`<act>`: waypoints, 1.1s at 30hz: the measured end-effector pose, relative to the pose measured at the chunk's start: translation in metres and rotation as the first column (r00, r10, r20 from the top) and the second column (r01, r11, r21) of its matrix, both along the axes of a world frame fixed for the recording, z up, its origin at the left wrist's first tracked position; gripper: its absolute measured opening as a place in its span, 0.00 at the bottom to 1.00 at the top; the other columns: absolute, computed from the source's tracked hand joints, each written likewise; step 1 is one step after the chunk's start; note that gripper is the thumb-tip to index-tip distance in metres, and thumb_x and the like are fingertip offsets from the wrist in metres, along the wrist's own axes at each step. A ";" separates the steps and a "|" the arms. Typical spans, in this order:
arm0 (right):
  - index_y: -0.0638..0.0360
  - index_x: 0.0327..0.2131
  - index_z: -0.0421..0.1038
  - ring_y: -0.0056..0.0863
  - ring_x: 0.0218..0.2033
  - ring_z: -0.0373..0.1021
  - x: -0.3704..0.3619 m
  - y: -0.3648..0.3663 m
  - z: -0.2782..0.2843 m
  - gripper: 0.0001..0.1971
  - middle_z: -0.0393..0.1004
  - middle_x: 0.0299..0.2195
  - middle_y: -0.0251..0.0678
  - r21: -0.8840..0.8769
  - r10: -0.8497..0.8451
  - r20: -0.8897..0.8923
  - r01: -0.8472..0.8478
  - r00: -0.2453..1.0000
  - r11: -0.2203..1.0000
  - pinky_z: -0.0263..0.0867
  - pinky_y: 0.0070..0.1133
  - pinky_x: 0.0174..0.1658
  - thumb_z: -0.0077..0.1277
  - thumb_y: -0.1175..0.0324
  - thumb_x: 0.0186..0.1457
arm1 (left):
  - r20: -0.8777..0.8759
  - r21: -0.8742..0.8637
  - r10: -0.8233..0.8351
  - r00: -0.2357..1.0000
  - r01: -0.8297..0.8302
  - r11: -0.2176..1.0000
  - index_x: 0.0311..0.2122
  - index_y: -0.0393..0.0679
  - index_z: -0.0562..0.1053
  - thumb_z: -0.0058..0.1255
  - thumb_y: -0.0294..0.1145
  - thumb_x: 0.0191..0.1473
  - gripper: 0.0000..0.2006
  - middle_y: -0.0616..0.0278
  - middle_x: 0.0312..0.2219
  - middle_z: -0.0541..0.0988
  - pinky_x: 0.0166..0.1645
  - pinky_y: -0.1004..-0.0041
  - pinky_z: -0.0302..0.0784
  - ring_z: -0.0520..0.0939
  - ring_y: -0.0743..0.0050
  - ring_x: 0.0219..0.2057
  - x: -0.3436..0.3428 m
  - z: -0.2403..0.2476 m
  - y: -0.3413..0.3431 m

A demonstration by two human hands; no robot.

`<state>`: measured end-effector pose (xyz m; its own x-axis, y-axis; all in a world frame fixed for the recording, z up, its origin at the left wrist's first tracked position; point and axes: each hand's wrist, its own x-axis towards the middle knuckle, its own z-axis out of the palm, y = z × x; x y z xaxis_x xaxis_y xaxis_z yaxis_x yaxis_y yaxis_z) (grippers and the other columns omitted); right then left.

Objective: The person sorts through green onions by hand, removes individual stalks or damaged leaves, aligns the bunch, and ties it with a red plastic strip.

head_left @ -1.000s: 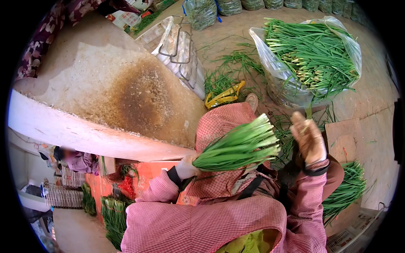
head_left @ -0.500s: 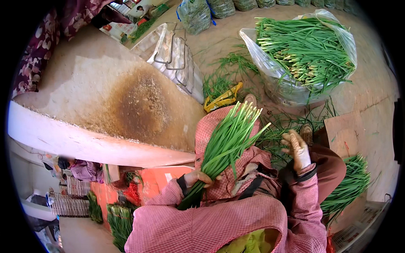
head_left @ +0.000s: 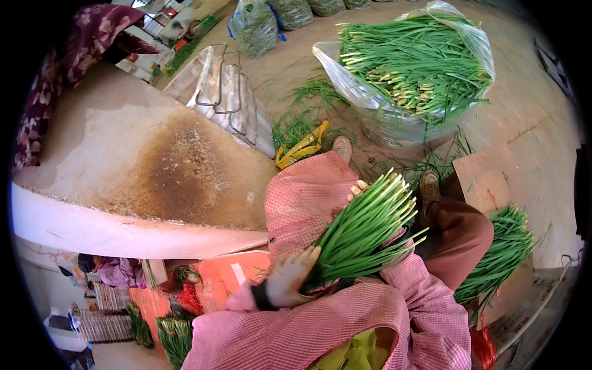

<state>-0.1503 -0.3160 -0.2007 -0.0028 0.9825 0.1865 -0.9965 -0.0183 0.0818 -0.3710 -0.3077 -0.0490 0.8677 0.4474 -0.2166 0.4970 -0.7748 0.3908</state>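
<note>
A bunch of garlic chives lies slantwise over my lap, its pale cut ends toward the upper right. My left hand grips the leafy lower end. From the other side, my right hand holds the bunch nearer its cut ends. Only its fingertips show past the upper left edge of the stalks; the palm is hidden underneath. A pink checked cloth covers my left leg below the bunch.
Ahead to the right stands a clear plastic bag heaped with chives. More chives lie by my right leg. A stained pale tabletop is at left, beside a white crate. A yellow strap and loose leaves lie near my feet.
My right hand, empty and raised to the right before, has come in under the bunch and taken hold. The bunch has tilted more to the right.
</note>
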 end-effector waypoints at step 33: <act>0.68 0.31 0.70 0.23 0.34 0.66 0.132 -0.030 0.097 0.10 0.72 0.29 0.37 0.115 0.118 0.971 0.840 -0.207 0.531 0.57 0.21 0.45 0.49 0.70 0.47 | -0.067 -0.997 0.521 0.851 -0.035 -0.072 0.46 0.39 0.65 0.53 0.24 0.42 0.22 0.60 0.42 0.70 0.45 0.75 0.65 0.71 0.75 0.41 0.016 -0.127 -0.007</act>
<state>-0.0179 -0.3455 -0.1033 0.7318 0.6779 0.0709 0.1499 -0.0586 -0.9870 -0.3548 -0.3146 -0.1763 0.8364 0.2356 -0.4950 0.2449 0.6472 0.7219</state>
